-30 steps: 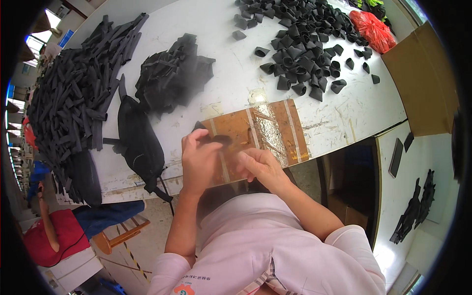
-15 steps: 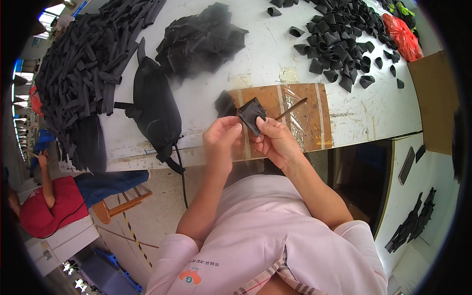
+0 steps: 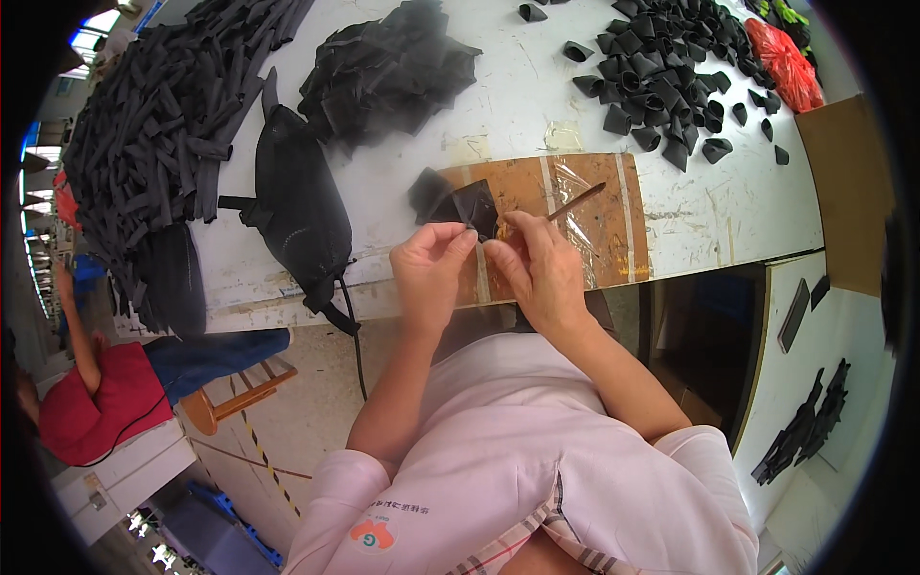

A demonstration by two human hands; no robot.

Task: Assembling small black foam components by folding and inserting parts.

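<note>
A dark, squarish fabric piece (image 3: 476, 203) is over the brown board in front of me. My left hand (image 3: 428, 273) pinches its near edge between thumb and forefinger. Close by on the right, my right hand (image 3: 541, 273) has its thumb and forefinger slightly apart at the near corner of the piece. A thin brown stick (image 3: 581, 200) juts out from among its fingers, slanting up to the right; the gripped end is hidden. Another dark fabric piece (image 3: 428, 192) lies just left, partly overlapped.
Tape strips cross the brown board (image 3: 613, 225). Beyond it are a heap of flat dark pieces (image 3: 383, 77) and many black rolled loops (image 3: 661, 77). Left stand a black corded pouch-like item (image 3: 302, 201) and a pile of dark strips (image 3: 153, 125). A person in red (image 3: 101, 402) sits far left.
The fabric piece has gone from raised between both hands to lower over the board. My right fingers have spread and shifted, and the stick has moved slightly up and right.
</note>
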